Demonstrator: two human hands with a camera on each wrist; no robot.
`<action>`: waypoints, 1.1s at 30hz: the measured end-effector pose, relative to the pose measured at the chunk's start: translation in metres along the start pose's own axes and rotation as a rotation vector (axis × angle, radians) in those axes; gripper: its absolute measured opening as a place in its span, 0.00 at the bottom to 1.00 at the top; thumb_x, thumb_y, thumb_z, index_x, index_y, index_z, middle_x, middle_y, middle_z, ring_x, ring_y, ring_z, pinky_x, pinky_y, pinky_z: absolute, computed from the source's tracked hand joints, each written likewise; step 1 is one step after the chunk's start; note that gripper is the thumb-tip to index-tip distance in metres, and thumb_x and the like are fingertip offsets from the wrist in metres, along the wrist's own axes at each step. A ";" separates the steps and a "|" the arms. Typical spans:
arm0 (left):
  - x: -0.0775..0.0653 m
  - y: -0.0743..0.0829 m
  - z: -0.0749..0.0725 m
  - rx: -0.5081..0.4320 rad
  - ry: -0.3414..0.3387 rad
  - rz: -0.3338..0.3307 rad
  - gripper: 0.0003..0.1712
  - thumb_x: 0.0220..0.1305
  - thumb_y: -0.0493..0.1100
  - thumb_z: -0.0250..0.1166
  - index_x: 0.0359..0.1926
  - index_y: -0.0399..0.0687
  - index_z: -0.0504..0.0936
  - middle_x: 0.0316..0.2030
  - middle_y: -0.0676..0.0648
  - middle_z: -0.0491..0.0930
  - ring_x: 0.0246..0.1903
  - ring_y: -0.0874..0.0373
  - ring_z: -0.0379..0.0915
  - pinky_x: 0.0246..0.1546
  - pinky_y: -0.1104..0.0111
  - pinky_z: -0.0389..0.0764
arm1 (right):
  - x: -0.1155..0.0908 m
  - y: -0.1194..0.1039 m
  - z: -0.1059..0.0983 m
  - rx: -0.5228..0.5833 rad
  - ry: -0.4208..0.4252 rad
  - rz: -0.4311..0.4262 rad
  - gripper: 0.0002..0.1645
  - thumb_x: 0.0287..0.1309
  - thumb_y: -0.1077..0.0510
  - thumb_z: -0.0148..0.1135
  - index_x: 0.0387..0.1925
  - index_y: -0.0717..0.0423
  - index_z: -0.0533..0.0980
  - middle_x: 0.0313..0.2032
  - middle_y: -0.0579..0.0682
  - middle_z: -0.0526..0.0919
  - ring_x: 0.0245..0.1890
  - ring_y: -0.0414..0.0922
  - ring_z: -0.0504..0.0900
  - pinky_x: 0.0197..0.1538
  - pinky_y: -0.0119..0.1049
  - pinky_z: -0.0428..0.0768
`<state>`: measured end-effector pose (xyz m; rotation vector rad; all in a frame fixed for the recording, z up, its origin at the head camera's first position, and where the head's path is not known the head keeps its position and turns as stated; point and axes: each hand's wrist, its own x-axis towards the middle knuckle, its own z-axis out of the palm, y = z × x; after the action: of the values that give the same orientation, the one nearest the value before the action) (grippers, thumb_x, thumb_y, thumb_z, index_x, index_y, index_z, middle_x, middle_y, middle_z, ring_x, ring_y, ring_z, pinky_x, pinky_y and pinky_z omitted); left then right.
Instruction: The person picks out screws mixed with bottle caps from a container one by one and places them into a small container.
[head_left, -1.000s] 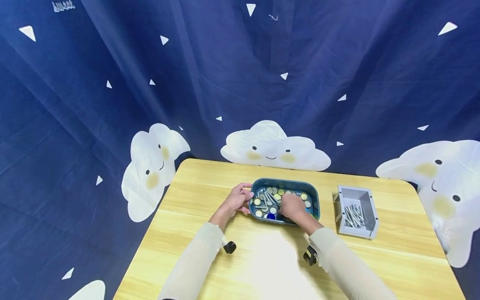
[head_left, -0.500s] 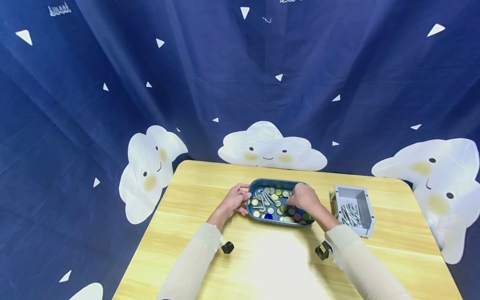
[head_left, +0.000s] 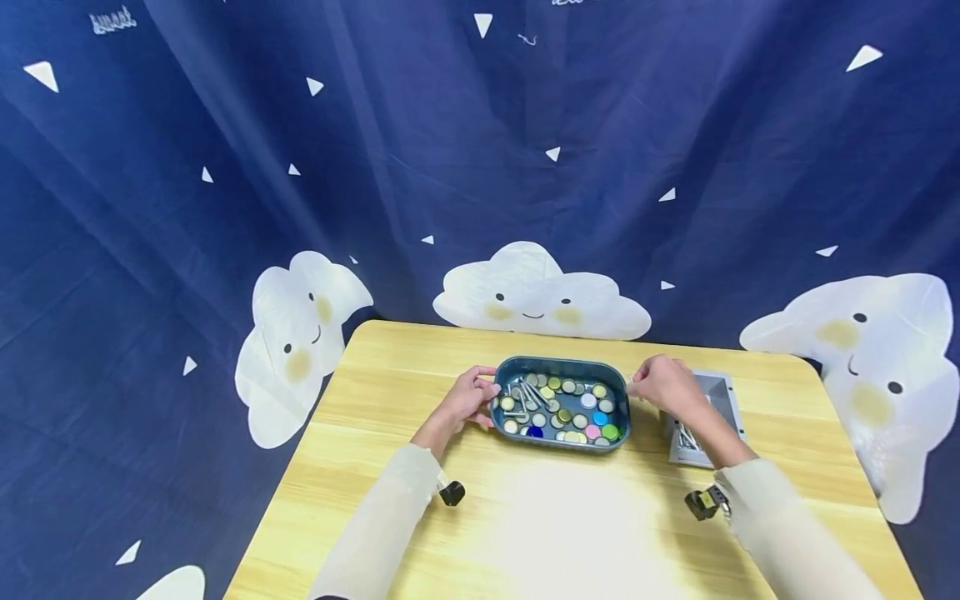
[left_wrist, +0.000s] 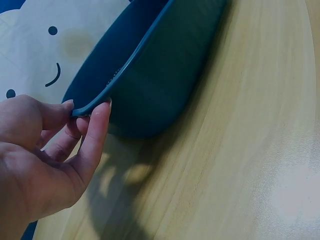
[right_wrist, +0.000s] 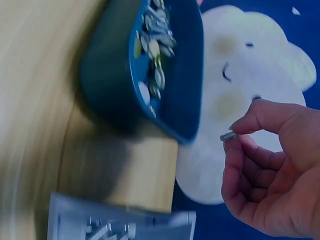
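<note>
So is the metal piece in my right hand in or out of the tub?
Out: in the right wrist view, the right hand pinches the metal piece clear of the tub.

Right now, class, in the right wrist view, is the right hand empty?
No: the right hand pinches a small silvery piece, one end of which sticks out.

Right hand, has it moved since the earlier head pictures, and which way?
Yes, rightward: against the middle cloud on the curtain, the right hand went from inside the dark container to past its right end, toward the gray bin.
</note>
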<state>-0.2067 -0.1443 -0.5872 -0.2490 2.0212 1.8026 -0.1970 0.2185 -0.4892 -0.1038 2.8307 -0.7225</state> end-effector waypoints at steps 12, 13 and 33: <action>-0.003 0.002 -0.001 0.000 0.000 -0.005 0.26 0.74 0.38 0.62 0.70 0.49 0.71 0.53 0.36 0.78 0.31 0.56 0.76 0.24 0.57 0.94 | -0.021 0.058 -0.012 0.000 0.106 0.116 0.22 0.53 0.54 0.64 0.08 0.46 0.67 0.11 0.39 0.63 0.18 0.43 0.65 0.22 0.33 0.63; -0.003 0.002 -0.001 0.000 -0.001 -0.005 0.26 0.74 0.38 0.62 0.70 0.49 0.71 0.53 0.37 0.78 0.31 0.56 0.76 0.23 0.59 0.93 | -0.022 0.062 -0.010 -0.010 0.109 0.118 0.23 0.53 0.56 0.64 0.08 0.45 0.66 0.11 0.39 0.62 0.18 0.42 0.64 0.21 0.33 0.62; -0.001 0.001 0.000 -0.015 0.003 -0.008 0.26 0.74 0.38 0.62 0.70 0.49 0.71 0.51 0.38 0.79 0.32 0.55 0.75 0.19 0.62 0.91 | -0.021 0.100 0.023 -0.097 -0.043 0.108 0.10 0.51 0.67 0.58 0.17 0.59 0.72 0.17 0.56 0.79 0.15 0.47 0.79 0.19 0.38 0.80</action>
<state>-0.2059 -0.1440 -0.5854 -0.2639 2.0072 1.8141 -0.1728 0.2977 -0.5532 0.0185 2.8047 -0.5533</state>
